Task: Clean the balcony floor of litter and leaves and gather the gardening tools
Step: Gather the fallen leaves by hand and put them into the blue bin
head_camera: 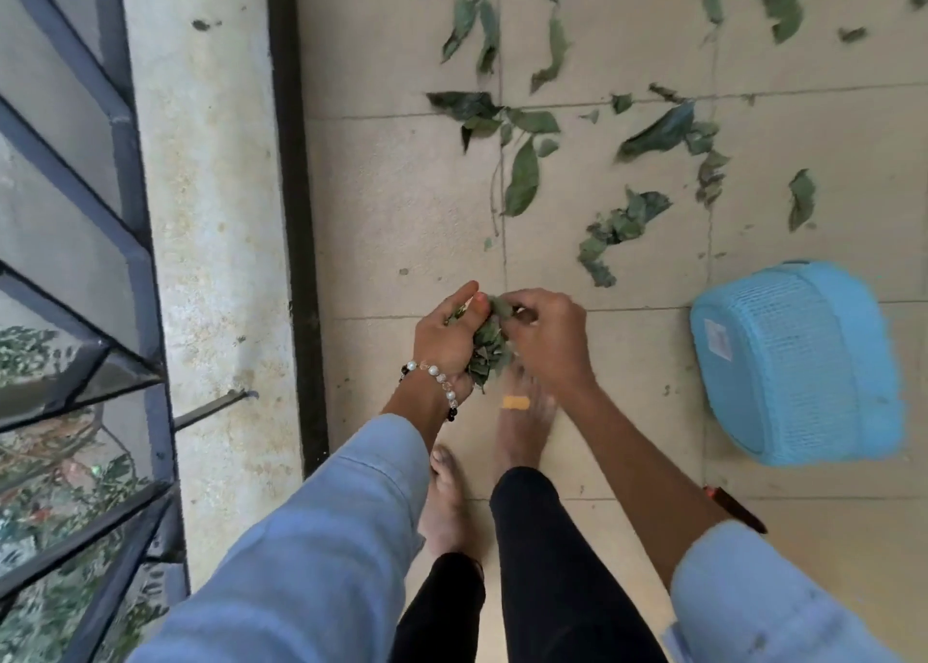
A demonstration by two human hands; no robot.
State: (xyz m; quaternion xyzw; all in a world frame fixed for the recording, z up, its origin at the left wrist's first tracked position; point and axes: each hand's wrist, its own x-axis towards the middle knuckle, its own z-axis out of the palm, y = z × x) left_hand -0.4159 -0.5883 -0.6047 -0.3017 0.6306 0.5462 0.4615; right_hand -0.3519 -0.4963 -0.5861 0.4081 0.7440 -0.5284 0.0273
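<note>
My left hand [444, 338] grips a bunch of green leaves [487, 348] in front of me, above my bare feet. My right hand [545, 333] meets it from the right, its fingers curled and pinching leaves at the top of the same bunch. Several loose green leaves [522, 175] lie scattered over the beige floor tiles [401, 185] ahead, with a clump of leaves [617, 230] nearer my right side. A blue plastic basket [798, 361] lies on the floor to my right, apart from both hands.
A pale concrete ledge [211, 210] with a dark strip along it borders the floor on the left, and a metal railing [90, 260] stands beyond it. A dark tool with a reddish end [735, 509] lies on the floor behind my right forearm.
</note>
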